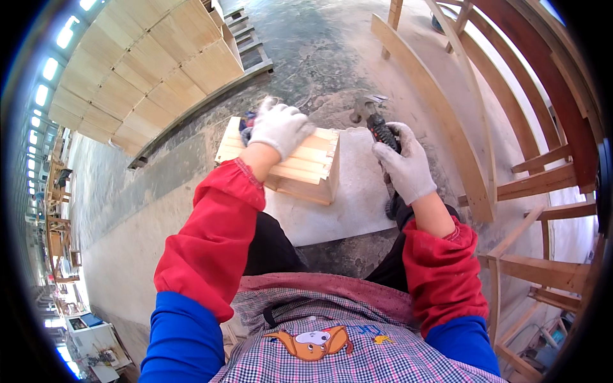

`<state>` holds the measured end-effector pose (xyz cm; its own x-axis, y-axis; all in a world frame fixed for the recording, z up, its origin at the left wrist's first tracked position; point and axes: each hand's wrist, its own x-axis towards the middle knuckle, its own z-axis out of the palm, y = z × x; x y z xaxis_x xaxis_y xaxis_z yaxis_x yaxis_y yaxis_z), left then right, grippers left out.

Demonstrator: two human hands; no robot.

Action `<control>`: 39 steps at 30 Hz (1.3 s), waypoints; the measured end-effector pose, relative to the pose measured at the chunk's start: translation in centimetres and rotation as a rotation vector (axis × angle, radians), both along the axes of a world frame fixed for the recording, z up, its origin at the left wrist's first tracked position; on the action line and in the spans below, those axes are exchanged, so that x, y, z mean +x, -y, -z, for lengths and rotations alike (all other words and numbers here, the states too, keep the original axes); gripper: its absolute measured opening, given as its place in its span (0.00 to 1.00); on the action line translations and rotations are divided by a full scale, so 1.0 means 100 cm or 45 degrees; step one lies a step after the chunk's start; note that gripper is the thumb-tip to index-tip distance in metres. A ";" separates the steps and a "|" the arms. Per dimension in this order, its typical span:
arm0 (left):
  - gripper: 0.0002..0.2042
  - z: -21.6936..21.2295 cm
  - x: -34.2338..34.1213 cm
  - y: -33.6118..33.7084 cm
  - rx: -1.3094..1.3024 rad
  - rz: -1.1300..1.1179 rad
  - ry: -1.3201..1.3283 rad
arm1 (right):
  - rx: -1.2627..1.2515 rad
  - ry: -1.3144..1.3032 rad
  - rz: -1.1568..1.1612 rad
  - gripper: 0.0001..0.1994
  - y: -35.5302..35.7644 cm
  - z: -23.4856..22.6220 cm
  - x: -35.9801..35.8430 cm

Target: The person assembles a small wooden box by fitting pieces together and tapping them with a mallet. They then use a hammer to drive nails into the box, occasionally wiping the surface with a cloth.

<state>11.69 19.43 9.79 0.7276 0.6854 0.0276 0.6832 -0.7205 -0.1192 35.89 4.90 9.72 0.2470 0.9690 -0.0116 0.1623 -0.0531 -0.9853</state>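
My gloved left hand (280,129) lies over the top of a pale wooden box (300,167), its fingers curled. A dark blue and red thing (246,129) pokes out at the hand's left side, mostly hidden by it, so its kind does not show. To the right, my gloved right hand (407,163) is closed round the black handle of a claw hammer (377,124). The hammer's metal head points away from me, apart from the box. Finger-like joints show along the box's right corner.
Under the box spreads a whitish sheet (306,223) on the concrete floor. Stacked pale wooden boxes (147,70) stand on a pallet (258,67) at the far left. Curved wooden boards and frames (447,108) line the right side. A white cabinet (92,338) stands at the lower left.
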 end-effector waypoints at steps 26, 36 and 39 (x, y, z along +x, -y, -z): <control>0.13 0.028 -0.027 0.010 0.270 -0.404 0.400 | -0.103 0.795 -0.071 0.18 -0.001 -0.014 -0.028; 0.13 0.032 -0.026 0.010 0.306 -0.378 0.462 | 0.011 0.767 -0.063 0.18 0.006 0.006 -0.039; 0.13 0.036 -0.033 0.008 0.349 -0.391 0.454 | -0.009 0.556 -0.053 0.17 0.007 -0.032 -0.047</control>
<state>8.35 18.59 6.17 0.4080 0.7980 0.4436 0.8897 -0.4566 0.0031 31.20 4.18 12.92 0.1906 0.9785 0.0783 0.5660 -0.0444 -0.8232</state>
